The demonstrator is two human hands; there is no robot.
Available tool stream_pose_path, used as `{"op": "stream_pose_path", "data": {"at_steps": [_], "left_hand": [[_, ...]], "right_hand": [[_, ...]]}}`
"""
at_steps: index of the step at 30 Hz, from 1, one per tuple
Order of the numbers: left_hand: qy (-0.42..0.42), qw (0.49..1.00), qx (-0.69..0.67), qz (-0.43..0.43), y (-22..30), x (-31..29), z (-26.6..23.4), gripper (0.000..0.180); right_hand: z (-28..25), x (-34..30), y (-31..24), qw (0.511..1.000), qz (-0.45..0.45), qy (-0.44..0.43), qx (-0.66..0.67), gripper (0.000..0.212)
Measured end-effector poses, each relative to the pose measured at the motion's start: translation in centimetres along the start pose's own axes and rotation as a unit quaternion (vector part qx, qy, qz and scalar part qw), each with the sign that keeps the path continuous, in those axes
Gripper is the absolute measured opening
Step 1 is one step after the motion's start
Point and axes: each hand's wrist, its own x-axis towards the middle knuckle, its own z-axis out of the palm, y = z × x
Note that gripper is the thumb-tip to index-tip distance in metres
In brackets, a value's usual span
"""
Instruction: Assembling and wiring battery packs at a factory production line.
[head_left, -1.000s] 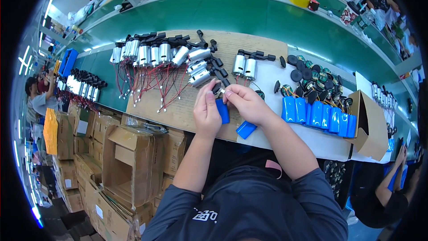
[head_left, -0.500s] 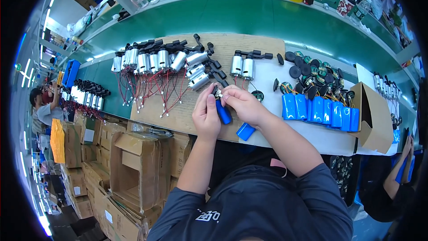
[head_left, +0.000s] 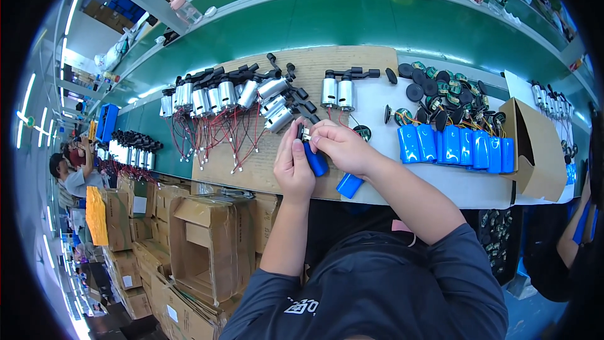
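Observation:
My left hand (head_left: 294, 167) is closed, its fingers pointing up, around a blue battery pack (head_left: 317, 162) and a dark part at its fingertips that is mostly hidden. From the right, my right hand (head_left: 341, 148) meets it, thumb and fingers pinching a small white connector (head_left: 306, 132) at the top of the pack. A second blue battery pack (head_left: 349, 185) lies at the table's near edge, below my right wrist. Just beyond my right hand is a round green circuit board (head_left: 362, 132). Two silver motors (head_left: 338, 92) with black fittings stand beyond my hands.
Many silver motors (head_left: 217, 96) with red wires crowd the cardboard sheet (head_left: 251, 151) at left. To the right are a row of blue packs (head_left: 448, 146), a pile of round black-and-green boards (head_left: 434, 91) and an open carton (head_left: 535, 164). Cardboard boxes (head_left: 211, 245) stack below left.
Both hands stay together at the connector, with only slight finger movement. The whole view has shifted a little, and the person at far right shows less.

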Motion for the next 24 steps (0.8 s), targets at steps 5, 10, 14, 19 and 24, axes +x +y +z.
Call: {"op": "stream_pose_path", "data": {"at_steps": [5,10,14,19,24], "left_hand": [[-0.007,1.000,0.002,-0.012,-0.24,-0.15,0.08,0.035],[0.001,1.000,0.021,0.017,-0.49,-0.08,0.16,0.032],[-0.028,0.990,0.108,0.091,-0.36,0.20,-0.36,0.034],[-0.034,0.986,0.136,0.089,0.33,0.08,-0.10,0.031],[-0.026,0.971,0.197,0.134,0.17,0.05,-0.06,0.030]], "right_hand": [[-0.21,0.12,0.09,1.000,0.010,-0.012,0.010,0.021],[-0.44,0.09,0.04,1.000,0.008,-0.018,-0.006,0.022],[-0.58,0.10,0.06,0.999,0.021,-0.026,0.007,0.023],[-0.55,-0.04,0.23,0.999,0.021,-0.019,0.032,0.025],[-0.54,-0.13,0.11,0.999,0.031,-0.016,0.036,0.026]]}}
